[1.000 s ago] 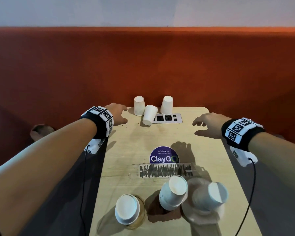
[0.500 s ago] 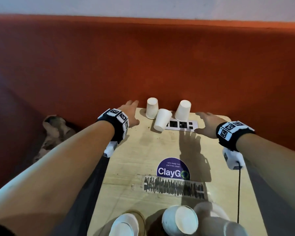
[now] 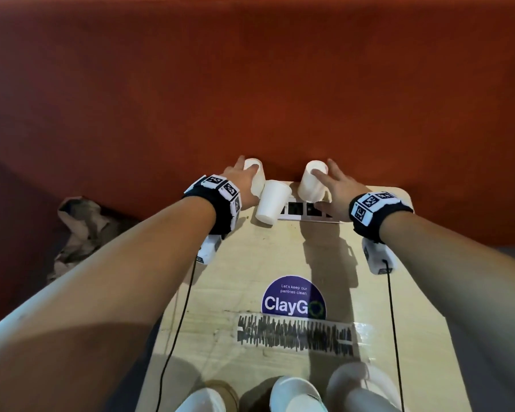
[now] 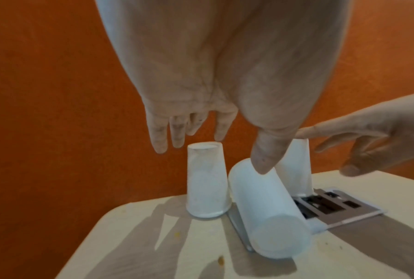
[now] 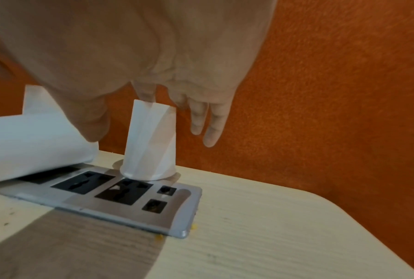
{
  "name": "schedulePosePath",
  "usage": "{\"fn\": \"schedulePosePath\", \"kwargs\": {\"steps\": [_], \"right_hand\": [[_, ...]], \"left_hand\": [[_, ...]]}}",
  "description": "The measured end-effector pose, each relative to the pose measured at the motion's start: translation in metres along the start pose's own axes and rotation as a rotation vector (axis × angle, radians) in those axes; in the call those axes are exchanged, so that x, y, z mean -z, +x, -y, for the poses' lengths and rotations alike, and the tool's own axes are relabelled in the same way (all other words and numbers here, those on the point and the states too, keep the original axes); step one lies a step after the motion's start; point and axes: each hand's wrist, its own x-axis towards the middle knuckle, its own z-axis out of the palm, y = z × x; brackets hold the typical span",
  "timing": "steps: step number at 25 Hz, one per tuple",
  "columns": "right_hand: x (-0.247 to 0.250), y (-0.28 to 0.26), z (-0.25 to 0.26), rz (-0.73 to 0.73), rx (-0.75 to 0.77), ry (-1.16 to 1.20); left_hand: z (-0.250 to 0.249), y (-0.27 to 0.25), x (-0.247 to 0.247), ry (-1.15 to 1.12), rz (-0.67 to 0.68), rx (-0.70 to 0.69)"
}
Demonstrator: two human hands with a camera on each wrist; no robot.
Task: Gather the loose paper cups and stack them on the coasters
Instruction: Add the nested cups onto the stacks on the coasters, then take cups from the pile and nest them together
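Purple sticker (image 3: 293,301) – "ClayGo"; "Let's keep our pantries clean".

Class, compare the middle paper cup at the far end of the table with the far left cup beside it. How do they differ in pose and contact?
1. The middle cup lies tipped, its closed base toward the camera; the left cup stands upside down.
2. The middle cup rests on the socket panel; the left cup stands on bare table.
3. The left hand reaches over the left cup, fingers near its top; nothing grips the middle cup.

Both are plain white paper cups.
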Motion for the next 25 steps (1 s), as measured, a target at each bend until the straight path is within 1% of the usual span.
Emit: {"fn": "schedulePosePath", "kwargs": {"steps": [1, 2, 3, 4, 6, 7, 8, 9, 10, 11, 12, 13, 14, 16, 18, 20, 21, 23, 25], "right_hand": [[-0.002, 0.002, 0.001, -0.025, 0.005, 0.029], [-0.003, 0.003, 0.002, -0.076, -0.004, 0.072], [-0.002, 0.003, 0.004, -0.135, -0.018, 0.115], [0.0, 0.003, 0.005, -0.193, -0.028, 0.145], [0.004, 0.005, 0.01, -0.267, -0.047, 0.192], [0.004, 0.006, 0.012, -0.292, -0.063, 0.228], [0.003, 0.007, 0.013, -0.315, -0.08, 0.275], [0.002, 0.008, 0.014, -0.337, -0.097, 0.328], [0.0, 0.007, 0.015, -0.351, -0.113, 0.378], [-0.001, 0.007, 0.015, -0.35, -0.121, 0.409], [0.0, 0.006, 0.015, -0.333, -0.121, 0.413], [0.0, 0.005, 0.015, -0.305, -0.122, 0.398], [0.0, 0.005, 0.014, -0.275, -0.121, 0.383], [-0.001, 0.003, 0.011, -0.229, -0.104, 0.37], [-0.004, -0.001, 0.008, -0.19, -0.064, 0.383], [-0.006, -0.006, 0.009, -0.151, -0.038, 0.425], [-0.007, -0.007, 0.011, -0.132, -0.035, 0.442], [-0.009, -0.009, 0.015, -0.091, -0.023, 0.457], [-0.014, -0.011, 0.017, -0.048, -0.006, 0.434]], "left_hand": [[-0.003, 0.002, -0.004, 0.004, 0.016, 0.003], [-0.005, 0.003, -0.008, 0.009, 0.002, -0.001], [-0.006, 0.003, -0.011, 0.007, -0.047, -0.006], [-0.006, 0.003, -0.013, -0.019, -0.125, -0.003], [-0.004, 0.007, -0.012, -0.165, -0.292, 0.031], [-0.001, 0.011, -0.012, -0.247, -0.345, 0.051], [0.001, 0.015, -0.012, -0.307, -0.361, 0.069], [0.003, 0.019, -0.012, -0.331, -0.33, 0.073], [0.004, 0.023, -0.013, -0.316, -0.26, 0.059], [0.005, 0.026, -0.015, -0.269, -0.184, 0.035], [0.006, 0.029, -0.016, -0.205, -0.135, 0.009], [0.006, 0.032, -0.018, -0.141, -0.132, -0.011], [0.007, 0.033, -0.02, -0.093, -0.159, -0.02], [0.006, 0.033, -0.021, -0.057, -0.212, -0.014], [0.005, 0.03, -0.023, -0.094, -0.247, -0.005], [0.004, 0.029, -0.023, -0.182, -0.29, -0.017], [0.004, 0.03, -0.022, -0.24, -0.288, -0.026], [0.0, 0.032, -0.022, -0.355, -0.239, -0.041], [-0.003, 0.031, -0.027, -0.417, -0.188, -0.05]]}}
